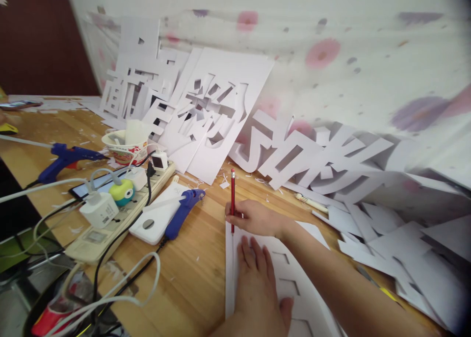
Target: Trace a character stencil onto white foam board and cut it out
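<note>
My right hand [255, 218] grips a red pencil [233, 194] that stands nearly upright, eraser end up. Its tip meets a white foam board [316, 302] near the board's left edge. Pressed flat on the same board is my left hand [255, 278], fingers stretched forward and thumb out to the right. Rectangular holes are cut in the board beside that hand. A narrow white strip runs along the board's left side; whether it is a separate piece I cannot tell. My right forearm covers part of the board.
Left of the board lie a blue glue gun [184, 212], a white power bank [152, 224] and a power strip [121, 219] with chargers and loose cables. Another glue gun [66, 160] rests farther left. Cut-out white characters [294, 155] lean along the wall. Scraps [390, 248] and a cutter [379, 283] lie right.
</note>
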The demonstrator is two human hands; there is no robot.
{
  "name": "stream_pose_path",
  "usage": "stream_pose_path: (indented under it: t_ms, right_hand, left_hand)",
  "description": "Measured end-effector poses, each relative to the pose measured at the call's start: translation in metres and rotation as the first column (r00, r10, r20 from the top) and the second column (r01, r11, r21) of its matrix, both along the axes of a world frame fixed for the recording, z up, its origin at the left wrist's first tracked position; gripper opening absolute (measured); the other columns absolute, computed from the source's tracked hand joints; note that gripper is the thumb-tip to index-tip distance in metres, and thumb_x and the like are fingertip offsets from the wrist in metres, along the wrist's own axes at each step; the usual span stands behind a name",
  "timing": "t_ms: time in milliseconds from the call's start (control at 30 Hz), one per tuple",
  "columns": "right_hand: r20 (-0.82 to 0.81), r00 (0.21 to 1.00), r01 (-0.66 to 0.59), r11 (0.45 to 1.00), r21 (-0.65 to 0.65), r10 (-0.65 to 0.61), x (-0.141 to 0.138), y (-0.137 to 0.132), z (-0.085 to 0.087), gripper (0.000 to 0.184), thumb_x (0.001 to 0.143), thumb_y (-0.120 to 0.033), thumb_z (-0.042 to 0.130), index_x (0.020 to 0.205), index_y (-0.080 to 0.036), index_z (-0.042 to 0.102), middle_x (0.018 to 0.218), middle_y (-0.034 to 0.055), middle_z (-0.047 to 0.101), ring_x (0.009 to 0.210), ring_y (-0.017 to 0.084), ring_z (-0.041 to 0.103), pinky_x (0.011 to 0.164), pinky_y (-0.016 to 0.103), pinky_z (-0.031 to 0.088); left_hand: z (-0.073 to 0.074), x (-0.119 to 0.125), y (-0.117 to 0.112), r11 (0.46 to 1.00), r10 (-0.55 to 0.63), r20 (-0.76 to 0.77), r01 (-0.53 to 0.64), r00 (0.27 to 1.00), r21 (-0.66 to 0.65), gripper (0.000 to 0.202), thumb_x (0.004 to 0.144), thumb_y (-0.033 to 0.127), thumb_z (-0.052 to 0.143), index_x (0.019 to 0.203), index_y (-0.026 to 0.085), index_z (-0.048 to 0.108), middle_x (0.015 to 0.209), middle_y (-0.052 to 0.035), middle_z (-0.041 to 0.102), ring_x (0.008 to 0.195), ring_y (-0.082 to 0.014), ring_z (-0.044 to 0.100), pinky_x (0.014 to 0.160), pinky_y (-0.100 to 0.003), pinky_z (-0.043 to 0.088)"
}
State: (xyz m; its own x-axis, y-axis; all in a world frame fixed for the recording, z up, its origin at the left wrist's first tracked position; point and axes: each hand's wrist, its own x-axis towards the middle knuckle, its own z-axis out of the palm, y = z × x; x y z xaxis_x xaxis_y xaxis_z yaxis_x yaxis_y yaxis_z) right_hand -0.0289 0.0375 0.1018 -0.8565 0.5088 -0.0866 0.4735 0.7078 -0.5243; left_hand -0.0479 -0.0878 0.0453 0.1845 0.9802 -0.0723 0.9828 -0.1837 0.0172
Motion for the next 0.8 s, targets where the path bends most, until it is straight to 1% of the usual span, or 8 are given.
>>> stream_pose_path:
  t_ms: [100, 233, 400, 600, 800]
  right_hand:
    - [0.014, 1.000, 0.020, 1.000, 0.019, -0.021, 0.000, 0.002, 0.000, 0.012, 0.083, -0.024, 0.046, 0.071, -0.021, 0.047, 0.063, -0.0027, 0.055, 0.060, 0.012, 0.047, 0.058, 0.026, 0.033]
    - [0.029, 1.000, 0.012, 1.000, 0.007, -0.012, 0.002, 0.005, 0.001, 0.013, 0.084, -0.026, 0.046, 0.073, -0.021, 0.048, 0.064, -0.0019, 0.060, 0.061, 0.013, 0.052, 0.059, 0.026, 0.035]
    - [0.013, 1.000, 0.000, 1.000, -0.027, 0.001, 0.003, 0.010, -0.001, 0.014, 0.086, -0.027, 0.043, 0.075, -0.021, 0.049, 0.066, -0.0014, 0.062, 0.062, 0.013, 0.054, 0.060, 0.026, 0.038]
    - [0.000, 1.000, 0.021, 0.999, -0.043, -0.021, 0.002, 0.011, -0.002, 0.013, 0.085, -0.026, 0.045, 0.074, -0.021, 0.048, 0.067, -0.0009, 0.062, 0.062, 0.013, 0.055, 0.060, 0.027, 0.040]
    - [-0.014, 0.999, 0.052, 0.996, -0.074, -0.053, 0.002, 0.010, -0.002, 0.012, 0.085, -0.026, 0.046, 0.073, -0.021, 0.048, 0.068, -0.0007, 0.062, 0.064, 0.014, 0.057, 0.062, 0.028, 0.041]
  left_hand:
    - [0.000, 0.000, -0.002, 1.000, -0.010, 0.000, 0.010, 1.000, -0.015, 0.071, 0.083, 0.054, 0.035, 0.133, 0.004, 0.029, 0.139, -0.0206, 0.029, 0.127, -0.0416, 0.024, 0.103, -0.053, 0.024]
    - [-0.003, 0.000, -0.001, 1.000, -0.005, -0.001, 0.005, 1.000, 0.020, 0.071, 0.082, 0.054, 0.035, 0.133, 0.005, 0.031, 0.139, -0.0200, 0.031, 0.127, -0.0414, 0.024, 0.103, -0.054, 0.024]
    - [-0.002, 0.000, 0.000, 0.999, 0.001, 0.010, -0.002, 1.000, 0.051, 0.070, 0.080, 0.054, 0.039, 0.131, 0.006, 0.035, 0.136, -0.0194, 0.035, 0.126, -0.0419, 0.028, 0.101, -0.054, 0.026]
    - [0.001, -0.001, -0.001, 1.000, -0.005, 0.020, 0.004, 1.000, 0.025, 0.070, 0.081, 0.053, 0.039, 0.131, 0.004, 0.034, 0.137, -0.0206, 0.033, 0.126, -0.0424, 0.027, 0.102, -0.055, 0.024]
    - [-0.002, 0.000, -0.002, 0.998, 0.004, 0.036, -0.006, 0.999, 0.057, 0.071, 0.079, 0.053, 0.042, 0.130, 0.004, 0.036, 0.136, -0.0211, 0.034, 0.126, -0.0429, 0.027, 0.102, -0.054, 0.026]
